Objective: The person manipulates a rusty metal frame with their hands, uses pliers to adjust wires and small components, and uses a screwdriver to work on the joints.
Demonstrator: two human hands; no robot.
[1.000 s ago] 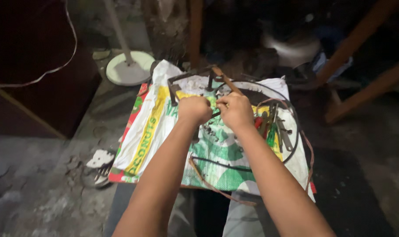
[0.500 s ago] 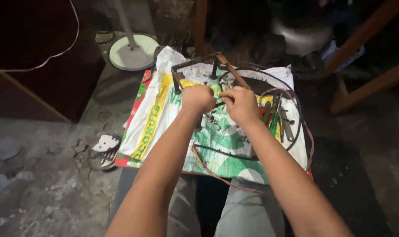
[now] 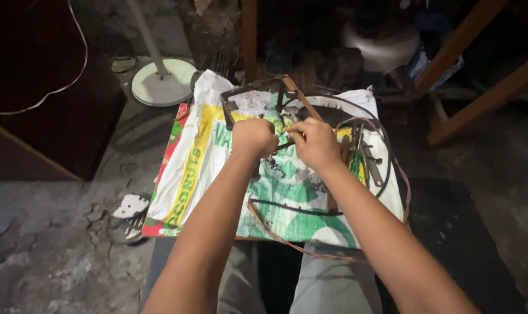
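Over a printed white, green and yellow woven sack [image 3: 206, 157] spread on a low table, both my hands are closed close together. My left hand [image 3: 253, 138] is fisted around something small that I cannot make out. My right hand [image 3: 314, 143] pinches a thin dark piece between fingers and thumb, right beside the left. Under and around them lie a dark metal frame [image 3: 241, 99], a black cable loop [image 3: 368, 125] and a brown strap [image 3: 302, 99]. What exactly each hand grips is hidden by the fingers.
A white round fan base with its pole [image 3: 162, 81] stands at the back left. A dark cabinet [image 3: 43, 99] with a white wire is on the left, wooden legs [image 3: 479, 87] at the right. A sandal [image 3: 129, 212] lies on the concrete floor. Several hand tools [image 3: 366, 157] rest on the sack's right side.
The view has shifted slightly, so the sack and fan base sit a bit further right and lower. My hands stay together over the sack; the right fingers have moved closer to the left fist.
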